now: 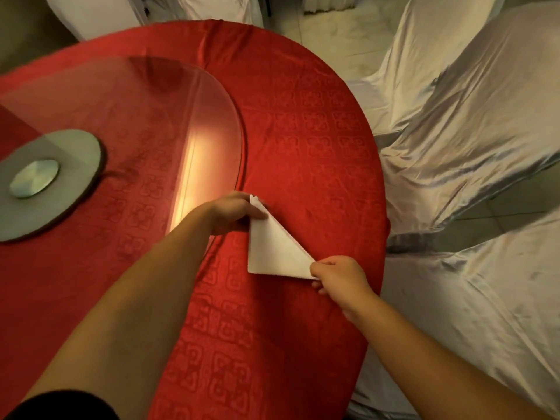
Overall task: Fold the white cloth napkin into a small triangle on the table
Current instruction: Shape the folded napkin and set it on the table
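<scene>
The white napkin [274, 250] lies folded into a triangle on the red-clothed desk [318, 140], just beside the curved edge of the glass turntable [127, 116]. It sits flat, crisp and plain, one straight edge running up its left side, another along the bottom, and the long slanted edge facing right. At the top tip the layers part slightly, showing a small split point. The left hand [231, 212] pinches that top corner, thumb lying over the cloth and fingers tucked behind it. The right hand [339, 278] pinches the lower right corner, fingertips closed on the very point, the rest of the hand curled just off the fabric. Both forearms reach in from the near side, the left one crossing over the glass rim. The red cloth carries a woven repeating pattern and is smooth around the napkin. Through the glass shows a round grey base [45, 183]. Chairs draped in pale satin covers [472, 131] stand to the right of the desk.
</scene>
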Demonstrator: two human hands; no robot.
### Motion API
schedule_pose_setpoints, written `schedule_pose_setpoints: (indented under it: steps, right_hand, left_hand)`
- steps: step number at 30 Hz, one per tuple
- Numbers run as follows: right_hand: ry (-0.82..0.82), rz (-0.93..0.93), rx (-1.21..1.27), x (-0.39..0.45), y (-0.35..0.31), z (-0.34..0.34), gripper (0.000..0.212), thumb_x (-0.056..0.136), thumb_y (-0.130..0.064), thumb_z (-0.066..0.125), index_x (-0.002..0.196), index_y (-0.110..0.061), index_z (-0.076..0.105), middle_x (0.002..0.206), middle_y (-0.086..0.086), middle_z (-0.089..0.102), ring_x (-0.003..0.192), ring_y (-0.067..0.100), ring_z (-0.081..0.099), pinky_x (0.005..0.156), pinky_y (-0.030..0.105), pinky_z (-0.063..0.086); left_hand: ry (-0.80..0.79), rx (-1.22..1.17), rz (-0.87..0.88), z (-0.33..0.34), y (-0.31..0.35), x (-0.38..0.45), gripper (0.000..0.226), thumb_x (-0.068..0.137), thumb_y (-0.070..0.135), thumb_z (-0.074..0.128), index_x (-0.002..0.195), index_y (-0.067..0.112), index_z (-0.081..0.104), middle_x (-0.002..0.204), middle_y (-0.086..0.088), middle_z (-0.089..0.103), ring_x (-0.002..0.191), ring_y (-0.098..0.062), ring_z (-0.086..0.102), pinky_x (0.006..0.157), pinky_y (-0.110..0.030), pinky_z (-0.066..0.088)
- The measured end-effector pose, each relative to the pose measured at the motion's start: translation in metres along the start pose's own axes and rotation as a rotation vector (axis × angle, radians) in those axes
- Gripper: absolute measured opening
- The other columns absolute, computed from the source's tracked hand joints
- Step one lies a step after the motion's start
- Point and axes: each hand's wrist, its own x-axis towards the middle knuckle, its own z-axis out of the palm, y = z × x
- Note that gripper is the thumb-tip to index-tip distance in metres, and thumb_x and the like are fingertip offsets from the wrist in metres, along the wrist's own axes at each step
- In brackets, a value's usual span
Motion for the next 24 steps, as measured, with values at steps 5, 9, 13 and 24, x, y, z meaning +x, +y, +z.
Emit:
schedule_pose_setpoints:
  steps: [5,9,13,24]
  right_hand:
    - [-0.019,0.067,0.336,0.009,-0.008,-0.005,0.010,0.082,-0.008,0.056,0.079,-0.007,0.066,0.084,0.016,0.067,0.077,0.025,0.064,0.071,0.037,0.056]
    - [-0.017,0.057,0.416,0.021,-0.020,-0.005,0.010,0.085,-0.005,0.057,0.080,-0.012,0.062,0.077,0.009,0.061,0.066,0.018,0.058,0.057,0.028,0.052]
    - [-0.002,-0.069,0.231,0.040,-0.030,0.003,0.006,0.083,-0.011,0.062,0.087,-0.014,0.066,0.082,0.005,0.067,0.068,0.016,0.061,0.055,0.027,0.050]
    - [0.162,-0.984,-0.757,0.009,-0.028,0.042,0.033,0.090,-0.014,0.053,0.118,0.000,0.062,0.121,0.020,0.062,0.110,0.037,0.057,0.094,0.043,0.045]
  left_hand:
    - [0.082,-0.264,0.039,-0.004,-0.032,-0.029,0.015,0.086,0.006,0.062,0.100,0.012,0.062,0.095,-0.007,0.066,0.089,-0.019,0.065,0.076,-0.033,0.057]
    - [0.208,-0.444,0.030,0.007,-0.066,-0.065,0.015,0.087,0.001,0.055,0.095,0.014,0.060,0.084,-0.006,0.061,0.072,-0.013,0.064,0.057,-0.027,0.058]
    - [0.272,-0.433,-0.021,0.028,-0.111,-0.101,0.019,0.083,0.000,0.060,0.097,0.012,0.058,0.088,-0.010,0.060,0.076,-0.018,0.061,0.062,-0.031,0.057]
    - [0.974,0.823,0.382,0.115,-0.132,-0.111,0.049,0.090,0.022,0.039,0.132,-0.001,0.049,0.138,-0.024,0.048,0.130,-0.041,0.043,0.106,-0.053,0.036]
